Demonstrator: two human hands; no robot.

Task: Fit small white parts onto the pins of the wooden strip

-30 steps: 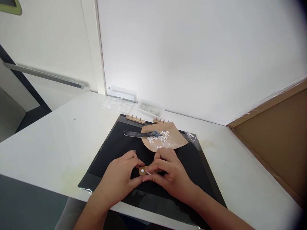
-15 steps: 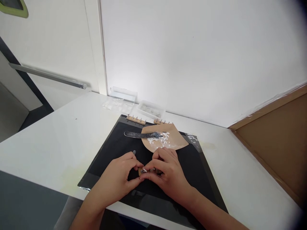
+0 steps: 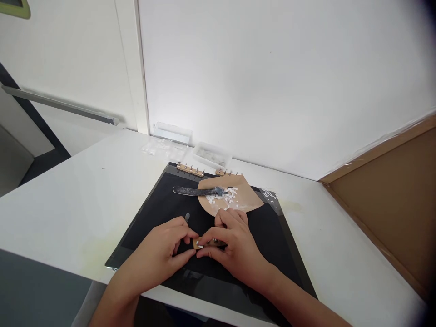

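Observation:
My left hand (image 3: pixel 166 247) is closed at the left end of a small wooden strip (image 3: pixel 195 243), its thumb and index fingertips against that end. My right hand (image 3: pixel 231 238) covers much of the same strip and pinches a small white piece (image 3: pixel 200 246) just above it. Small metal pins show on the strip between the right fingers. Behind the left fingers, the rounded end of a grey piece (image 3: pixel 187 217) sticks up. Farther back, a black curved strip like a nail file (image 3: pixel 190 191) lies partly over brown paper (image 3: pixel 247 195) with white chips (image 3: pixel 231 194) on it.
Under everything lies a black mat (image 3: pixel 153 204) on the white table (image 3: pixel 68 204). Two wooden strips with upright pins, one at the left (image 3: pixel 190 170), stand at the mat's back edge. Clear plastic boxes, one with contents (image 3: pixel 213 155), sit by the wall.
The right fingers and the white piece have turned slightly, so more of the strip's left end shows. The left fingertips have drawn back a little. The whole view has shifted slightly.

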